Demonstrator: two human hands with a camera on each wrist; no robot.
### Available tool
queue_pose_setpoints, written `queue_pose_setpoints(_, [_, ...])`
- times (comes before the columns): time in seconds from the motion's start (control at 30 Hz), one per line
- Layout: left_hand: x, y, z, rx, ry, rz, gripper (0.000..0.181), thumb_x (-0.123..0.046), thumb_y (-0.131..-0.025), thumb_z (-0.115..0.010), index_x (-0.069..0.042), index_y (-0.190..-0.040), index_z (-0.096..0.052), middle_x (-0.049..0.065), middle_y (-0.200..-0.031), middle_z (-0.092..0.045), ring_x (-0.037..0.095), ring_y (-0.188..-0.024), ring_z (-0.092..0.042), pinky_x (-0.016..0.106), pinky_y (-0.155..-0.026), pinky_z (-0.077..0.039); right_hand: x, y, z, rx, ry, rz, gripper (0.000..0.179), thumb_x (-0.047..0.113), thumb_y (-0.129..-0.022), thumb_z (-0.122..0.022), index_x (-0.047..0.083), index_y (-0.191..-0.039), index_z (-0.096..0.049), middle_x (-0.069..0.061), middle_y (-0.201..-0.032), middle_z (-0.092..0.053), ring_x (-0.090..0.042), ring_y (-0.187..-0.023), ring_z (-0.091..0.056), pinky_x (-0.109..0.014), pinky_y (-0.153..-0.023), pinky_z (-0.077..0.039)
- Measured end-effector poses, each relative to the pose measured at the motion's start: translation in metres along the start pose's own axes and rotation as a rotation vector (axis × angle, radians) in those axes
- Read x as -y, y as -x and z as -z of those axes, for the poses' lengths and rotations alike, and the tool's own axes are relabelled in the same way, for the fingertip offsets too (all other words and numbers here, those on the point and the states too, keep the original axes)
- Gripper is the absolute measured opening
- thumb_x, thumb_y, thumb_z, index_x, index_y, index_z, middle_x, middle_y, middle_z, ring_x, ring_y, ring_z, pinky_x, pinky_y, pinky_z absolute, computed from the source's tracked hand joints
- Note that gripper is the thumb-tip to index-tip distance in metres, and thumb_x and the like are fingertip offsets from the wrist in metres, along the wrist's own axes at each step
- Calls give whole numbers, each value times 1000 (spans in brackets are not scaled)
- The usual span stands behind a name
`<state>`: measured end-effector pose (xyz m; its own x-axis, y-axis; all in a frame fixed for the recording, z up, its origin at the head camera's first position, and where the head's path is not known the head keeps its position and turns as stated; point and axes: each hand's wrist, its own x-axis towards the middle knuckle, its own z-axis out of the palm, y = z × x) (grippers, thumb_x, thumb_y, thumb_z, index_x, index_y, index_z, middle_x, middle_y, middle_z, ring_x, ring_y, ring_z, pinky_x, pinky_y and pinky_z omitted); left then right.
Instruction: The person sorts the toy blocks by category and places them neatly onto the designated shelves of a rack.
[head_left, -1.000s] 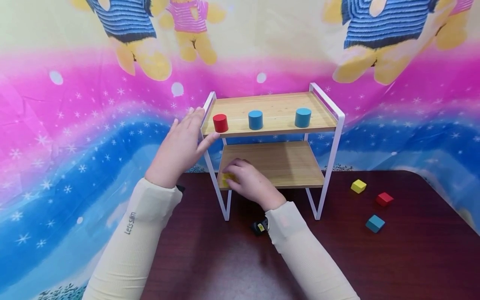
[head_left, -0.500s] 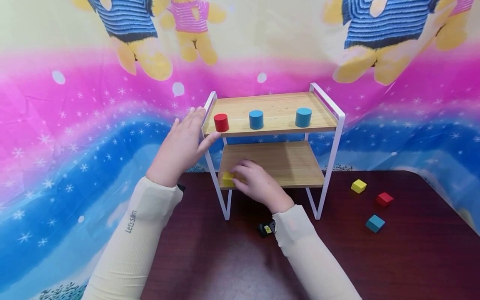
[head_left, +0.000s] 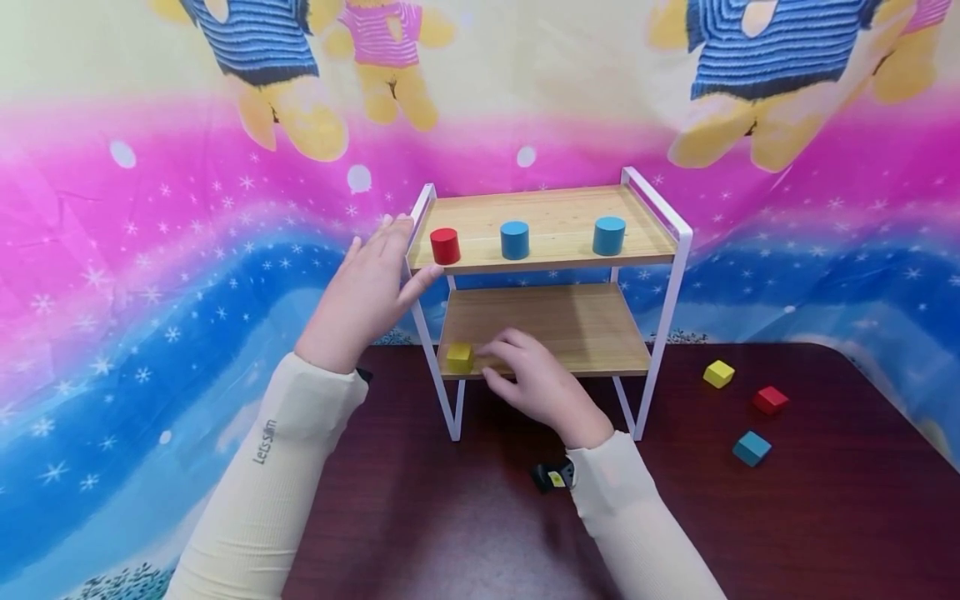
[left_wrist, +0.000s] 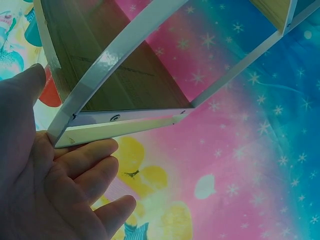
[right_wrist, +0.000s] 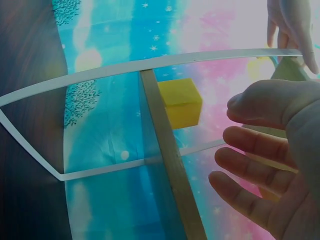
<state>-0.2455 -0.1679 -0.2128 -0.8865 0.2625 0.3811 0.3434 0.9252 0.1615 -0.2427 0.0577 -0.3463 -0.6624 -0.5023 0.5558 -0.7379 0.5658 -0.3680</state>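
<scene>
A yellow cube (head_left: 460, 357) sits at the left front of the lower shelf (head_left: 555, 325). Just right of it is my right hand (head_left: 543, 383), fingers spread and holding nothing; the right wrist view shows a gap between the fingertips and the yellow cube (right_wrist: 181, 103). My left hand (head_left: 363, 296) rests against the upper left corner of the white-framed rack (head_left: 678, 250), its fingers fairly straight along the side. The left thumb points at a red cylinder (head_left: 445, 247) on the top shelf (head_left: 555, 208). Two blue cylinders (head_left: 514, 240) stand along the same front edge.
On the dark wooden table (head_left: 465, 517), right of the rack, lie a yellow block (head_left: 718, 374), a red block (head_left: 770, 400) and a blue block (head_left: 752, 447). A printed cloth (head_left: 180, 217) hangs behind and along the left.
My right hand has let go of the yellow cube and drawn away to the right, leaving the cube on the lower shelf. My left hand has stayed at the rack's corner.
</scene>
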Motion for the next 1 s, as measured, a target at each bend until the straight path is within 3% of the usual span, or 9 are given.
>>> queue_pose_setpoints(0.37, [-1,0,0,-2,-5,4,85,-55,-99,-57,-7,-161,-24,16,-165,-28,30,-155,-16,55,-124,-10,4,20,9,-28,21,40,22,10,-92,-75,6,-113,-74,-5,-108,-66,-20,-102,-63,-38,-93,-55])
queue_pose_setpoints(0.77, [0,0,0,-3,1,10,85,-53,-99,-58,-8,-162,-23,16,-165,-27,31,-155,-17,55,-124,-10,-9,46,12,-78,10,42,20,10,-92,-76,13,-111,-74,1,-107,-66,-14,-100,-62,-34,-88,-57])
queue_pose_setpoints(1.0, [0,0,-1,-1,4,5,86,-55,-99,-57,-8,-162,-23,15,-166,-26,30,-155,-16,55,-124,-10,-15,61,19,-119,32,35,19,8,-91,-75,12,-110,-74,-1,-109,-67,-17,-102,-64,-38,-88,-58])
